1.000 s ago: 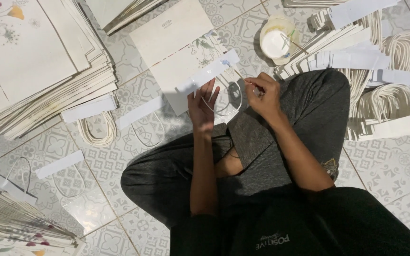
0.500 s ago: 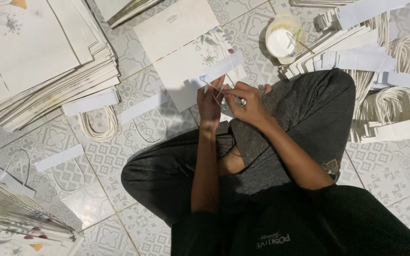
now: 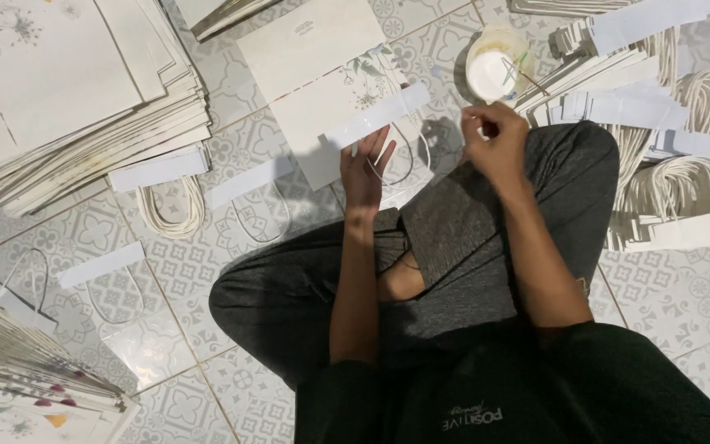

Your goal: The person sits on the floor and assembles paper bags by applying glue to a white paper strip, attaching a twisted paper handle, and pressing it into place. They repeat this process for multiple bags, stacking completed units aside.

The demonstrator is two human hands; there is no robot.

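I sit cross-legged on a patterned tile floor. My left hand [image 3: 365, 168] holds a white paper strip [image 3: 388, 115] by its lower edge, and a thin white cord loop [image 3: 400, 168] hangs from the strip beside my fingers. My right hand [image 3: 499, 146] is raised apart from it, above my right knee, with the fingers pinched together; whether anything is between them I cannot tell. Just beyond that hand stands a small white cup [image 3: 493, 70] with a thin stick in it.
A flat cream paper bag [image 3: 310, 49] with a leaf print lies ahead. Tall stacks of similar bags lie at upper left [image 3: 67, 107] and lower left [image 3: 26, 370]. Strips with cord handles [image 3: 166, 177] dot the floor. Piled strips and cord bundles [image 3: 675, 123] fill the right.
Half a second ago both hands met at the strip. My right hand has since pulled away to the right, toward the cup, while my left hand stays on the strip.
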